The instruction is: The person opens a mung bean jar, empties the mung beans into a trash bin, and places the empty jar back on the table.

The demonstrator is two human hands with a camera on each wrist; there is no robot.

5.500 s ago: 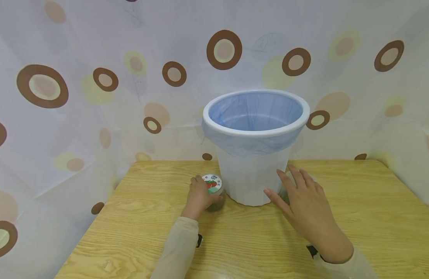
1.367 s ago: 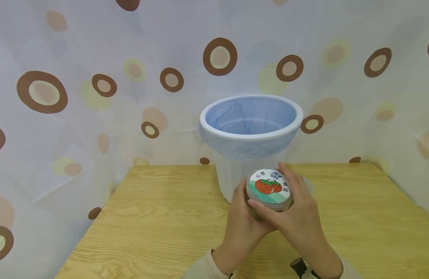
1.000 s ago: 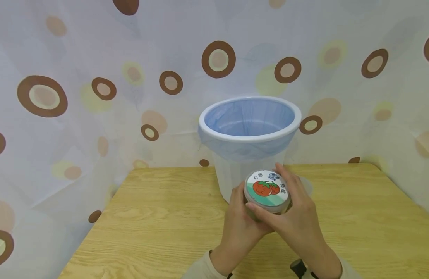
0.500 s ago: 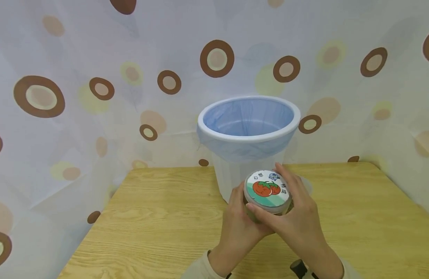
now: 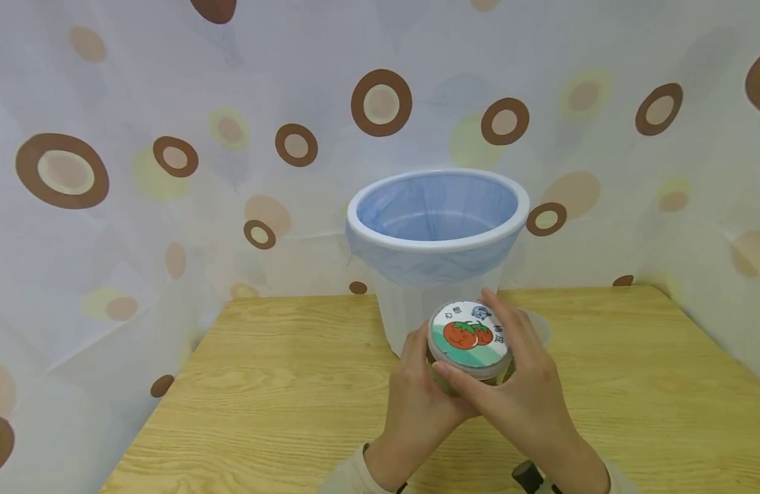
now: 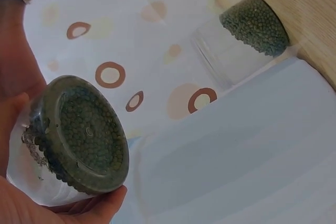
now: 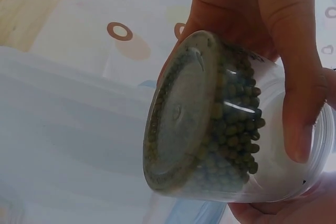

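Note:
A clear plastic jar (image 7: pixel 231 124) partly filled with small green beans is held tilted between both hands, in front of the bin in the head view. Its lid (image 5: pixel 469 336) has a white and green label with two red fruits and faces up toward the head camera. My left hand (image 5: pixel 420 405) grips the jar's body from the left and below. From the right, my right hand (image 5: pixel 528 384) holds it near the lid, with the thumb at the lid's near edge. In the left wrist view, beans fill the jar's lower part (image 6: pixel 86 135).
Just beyond the hands stands a white bin (image 5: pixel 395 309) lined with a translucent blue bag (image 5: pixel 429 264). A second clear jar (image 6: pixel 252 30) of green beans sits right of the bin, mostly hidden by my right hand in the head view. The wooden table (image 5: pixel 263 384) meets a patterned cloth backdrop (image 5: pixel 330 68).
My left hand has lifted the jar from left of the bin, and my right hand has come over to grip it. Over the last second the hands barely shift.

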